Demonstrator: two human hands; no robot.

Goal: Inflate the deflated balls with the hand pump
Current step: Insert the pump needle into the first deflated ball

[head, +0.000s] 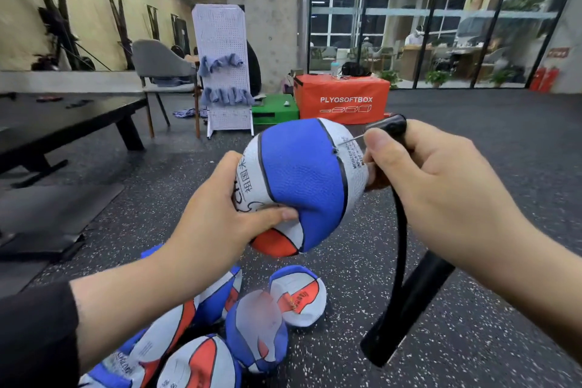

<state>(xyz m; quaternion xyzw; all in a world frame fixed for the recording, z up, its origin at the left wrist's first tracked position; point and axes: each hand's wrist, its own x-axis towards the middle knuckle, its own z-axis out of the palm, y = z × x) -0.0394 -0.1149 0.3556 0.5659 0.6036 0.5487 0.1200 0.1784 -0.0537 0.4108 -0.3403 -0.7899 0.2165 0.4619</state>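
The left hand (230, 208) grips a limp ball (302, 183) above the heap of flat balls (220, 324), the right hand (434, 186) pinching the pump (406, 302) needle (349, 140) near its valve; inflating seems barely begun.

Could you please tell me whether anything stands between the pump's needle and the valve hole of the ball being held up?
Nothing visible does. The thin metal needle, held by the right hand, points at the small dark valve hole on the deflated blue, white and orange ball in the left hand's grip, its tip just short of it.
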